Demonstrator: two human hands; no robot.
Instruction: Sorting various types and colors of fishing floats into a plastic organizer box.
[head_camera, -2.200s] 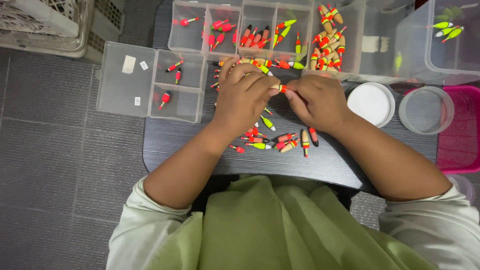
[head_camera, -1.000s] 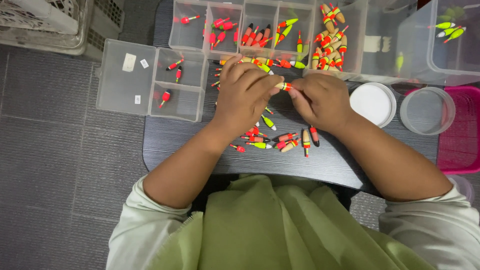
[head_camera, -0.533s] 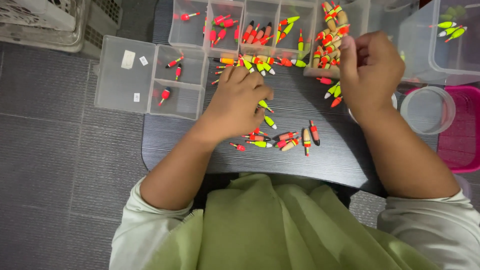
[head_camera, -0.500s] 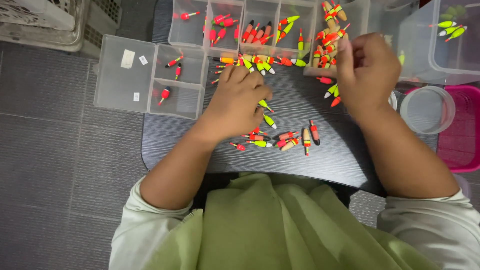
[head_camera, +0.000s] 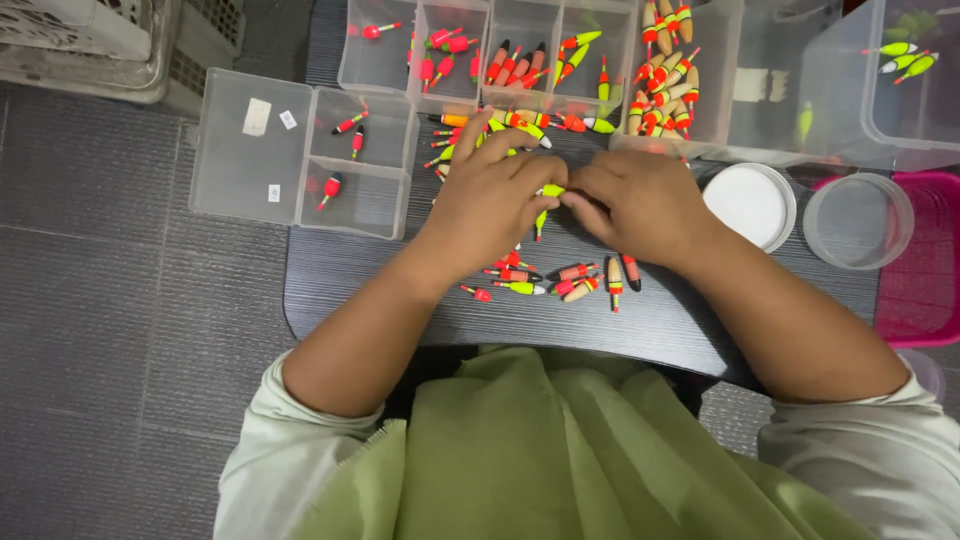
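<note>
Head view: left hand (head_camera: 495, 205) and right hand (head_camera: 640, 205) meet near the dark table's (head_camera: 640, 320) far edge, fingertips pinching a yellow-green float (head_camera: 551, 190) between them. Sorting seems underway; next likely calls for lifting it toward a clear plastic compartment box (head_camera: 530, 60). Loose floats (head_camera: 565, 280) near the front edge look smooth, tapered, glossy.

— What do the two hands hold?
— The left hand (head_camera: 495, 200) and the right hand (head_camera: 635, 200) meet over the dark surface (head_camera: 640, 320), both pinching one yellow-green float (head_camera: 551, 190).
— And near the front edge?
— Loose floats (head_camera: 560, 282) lie there.
</note>
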